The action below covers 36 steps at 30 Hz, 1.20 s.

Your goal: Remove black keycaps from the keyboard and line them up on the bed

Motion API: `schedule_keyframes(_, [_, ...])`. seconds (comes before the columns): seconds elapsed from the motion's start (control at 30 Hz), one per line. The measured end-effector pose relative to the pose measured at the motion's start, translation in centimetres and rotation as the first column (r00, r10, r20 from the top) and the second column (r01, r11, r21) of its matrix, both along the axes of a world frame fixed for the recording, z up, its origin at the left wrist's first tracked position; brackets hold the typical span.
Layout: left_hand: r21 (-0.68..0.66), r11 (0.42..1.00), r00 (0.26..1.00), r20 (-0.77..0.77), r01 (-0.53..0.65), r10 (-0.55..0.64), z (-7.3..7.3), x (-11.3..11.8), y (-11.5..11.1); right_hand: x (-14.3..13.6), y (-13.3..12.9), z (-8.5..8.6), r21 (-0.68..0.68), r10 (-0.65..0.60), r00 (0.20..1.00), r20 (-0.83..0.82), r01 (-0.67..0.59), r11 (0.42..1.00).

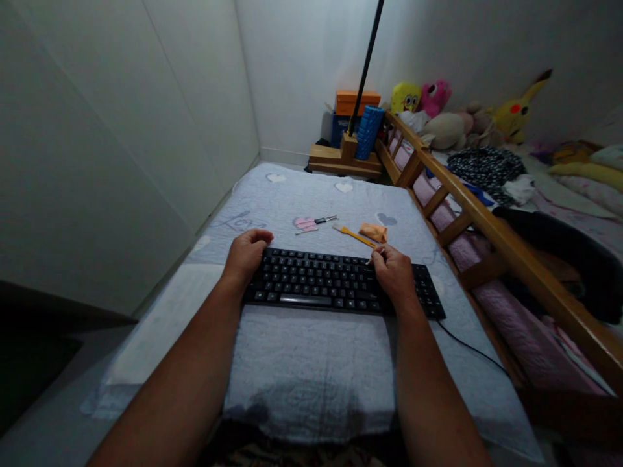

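Observation:
A black keyboard (311, 280) lies flat across a pale quilted cover. My left hand (247, 258) is closed round the keyboard's upper left corner. Over the right part of the keys, my right hand (392, 272) pinches a small thin white stick, perhaps a cotton swab (370, 261). Beyond the keyboard are a yellow brush (357, 236), a crumpled orange cloth or packet (374, 232), a dark-handled tool with a metal tip (325, 220) and a thin white stick (306, 231).
A wooden bed rail (467, 207) runs along the right, with plush toys (448, 126) and bedding behind it. The keyboard's cable (472, 350) trails right. A black pole (367, 61) on a wooden base stands at the back. White panels (121, 130) line the left.

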<state>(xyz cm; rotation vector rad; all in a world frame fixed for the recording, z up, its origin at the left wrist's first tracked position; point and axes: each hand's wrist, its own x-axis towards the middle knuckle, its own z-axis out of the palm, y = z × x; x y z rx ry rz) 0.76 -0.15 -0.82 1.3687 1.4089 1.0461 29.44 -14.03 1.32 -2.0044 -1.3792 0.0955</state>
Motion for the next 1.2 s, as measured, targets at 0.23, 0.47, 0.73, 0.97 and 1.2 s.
schedule_keyframes(0.23, [0.000,1.000,1.000,-0.012,-0.001,0.001,-0.02,0.00,0.03,-0.07,-0.04,0.03,-0.006,0.005,1.000,0.014,-0.005,1.000])
schedule_keyframes(0.47, [0.002,1.000,1.000,-0.030,0.003,-0.003,-0.02,-0.04,0.01,-0.56,0.02,0.00,-0.004,0.041,0.999,0.031,-0.041,0.999])
schedule_keyframes(0.73, [-0.004,1.000,1.000,-0.020,0.001,-0.001,0.15,0.06,-0.04,-0.95,0.18,-0.35,0.029,0.082,0.997,0.011,-0.082,0.996])
schedule_keyframes(0.97, [-0.004,1.000,1.000,-0.026,-0.002,0.002,-0.19,-0.03,0.18,-0.93,0.29,-0.57,0.053,0.107,0.994,0.034,-0.109,0.993])
schedule_keyframes(1.2, [-0.003,1.000,1.000,-0.007,-0.003,0.003,-0.21,-0.03,0.22,-0.57,0.01,0.14,0.012,0.068,0.997,0.026,-0.068,0.998])
